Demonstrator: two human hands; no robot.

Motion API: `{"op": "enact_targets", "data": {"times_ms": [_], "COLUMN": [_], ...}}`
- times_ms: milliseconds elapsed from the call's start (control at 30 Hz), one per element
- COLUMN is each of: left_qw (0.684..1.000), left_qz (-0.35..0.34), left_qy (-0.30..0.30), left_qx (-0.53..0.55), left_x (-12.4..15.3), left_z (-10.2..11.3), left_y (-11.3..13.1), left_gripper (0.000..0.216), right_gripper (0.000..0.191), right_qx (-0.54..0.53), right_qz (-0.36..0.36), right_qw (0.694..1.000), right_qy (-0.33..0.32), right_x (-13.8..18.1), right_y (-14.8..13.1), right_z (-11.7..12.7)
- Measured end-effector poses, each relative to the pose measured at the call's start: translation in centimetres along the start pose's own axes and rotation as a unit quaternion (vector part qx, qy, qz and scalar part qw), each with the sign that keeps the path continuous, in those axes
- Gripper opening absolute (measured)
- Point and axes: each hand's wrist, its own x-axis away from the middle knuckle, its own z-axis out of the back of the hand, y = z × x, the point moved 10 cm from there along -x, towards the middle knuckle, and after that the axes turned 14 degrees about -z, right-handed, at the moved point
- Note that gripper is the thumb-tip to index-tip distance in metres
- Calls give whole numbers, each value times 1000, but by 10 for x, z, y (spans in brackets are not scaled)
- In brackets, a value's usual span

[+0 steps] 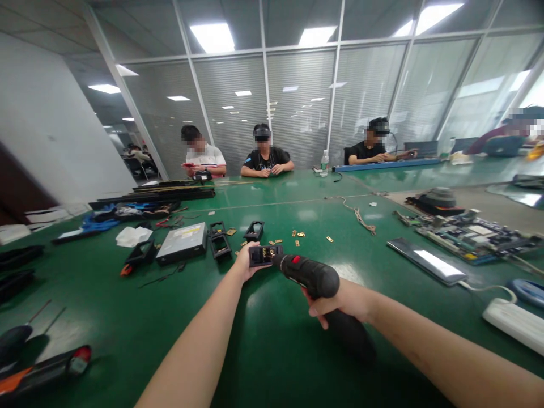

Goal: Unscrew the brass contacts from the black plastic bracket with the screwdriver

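Note:
My right hand (335, 306) is wrapped round the grip of a black cordless screwdriver (308, 275) with a red switch on top. Its tip points left and meets a small black plastic housing (260, 258), which has brass-coloured parts inside. That housing is gripped by my left hand (247, 263) at its left end, a little above the green table. Whether the bit sits in a screw is too small to tell. Just beyond lie several loose brass plates (301, 234). Another black housing (254, 231) stands behind my left hand, with two more black frames (220, 246) to its left.
Left of the frames lies a silver disc drive (182, 243). A phone (426, 260) with a cable and a circuit board (478, 232) are on the right. Screwdrivers (17, 340) and an orange-black tool (46, 368) lie near left. Several people sit across the green table (272, 195).

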Motion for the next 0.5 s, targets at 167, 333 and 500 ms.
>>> {"op": "enact_targets", "data": {"times_ms": [167, 333, 500], "left_qw": [1000, 1000, 1000], "left_qz": [-8, -11, -14], "left_qy": [1, -6, -14], "left_qx": [1, -2, -10], "left_x": [4, 8, 8], "left_z": [2, 1, 2], "left_y": [2, 6, 4], "left_gripper": [13, 11, 18], "right_gripper": [45, 41, 48], "right_qx": [12, 28, 14], "right_qz": [-6, -6, -12], "right_qw": [1000, 999, 1000], "right_qy": [-11, -13, -23], "right_x": [-1, -3, -5], "right_y": [6, 9, 13], "right_z": [-2, -5, -2]}}
